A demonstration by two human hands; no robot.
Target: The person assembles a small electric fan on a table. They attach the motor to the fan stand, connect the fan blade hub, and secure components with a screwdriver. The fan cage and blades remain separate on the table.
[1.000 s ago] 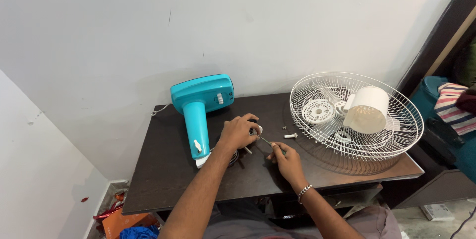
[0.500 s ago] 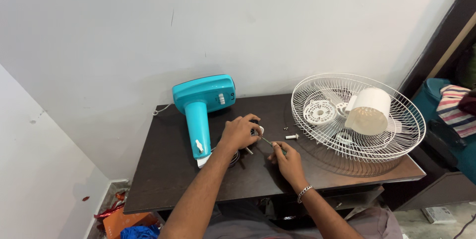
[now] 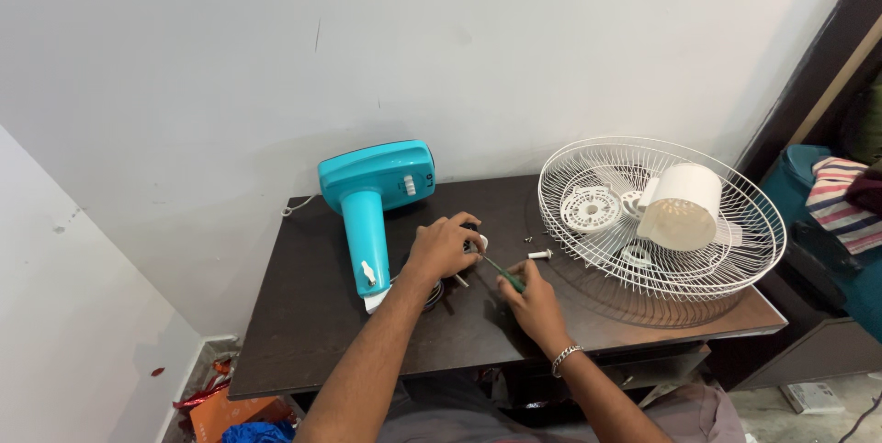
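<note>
- The left hand (image 3: 444, 245) is closed over a small dark part (image 3: 472, 243) on the table (image 3: 312, 333).
- The right hand (image 3: 531, 301) pinches a green-handled screwdriver (image 3: 501, 273), tip at that part.
- A blue fan stand (image 3: 372, 195) lies left of the hands; a white fan guard (image 3: 661, 218) lies right.

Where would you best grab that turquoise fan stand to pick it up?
Probably by the slim neck of the turquoise fan stand, coming from above. It lies flat on the dark table, the neck is narrow enough to wrap fingers around, and the left hand is beside it.
</note>
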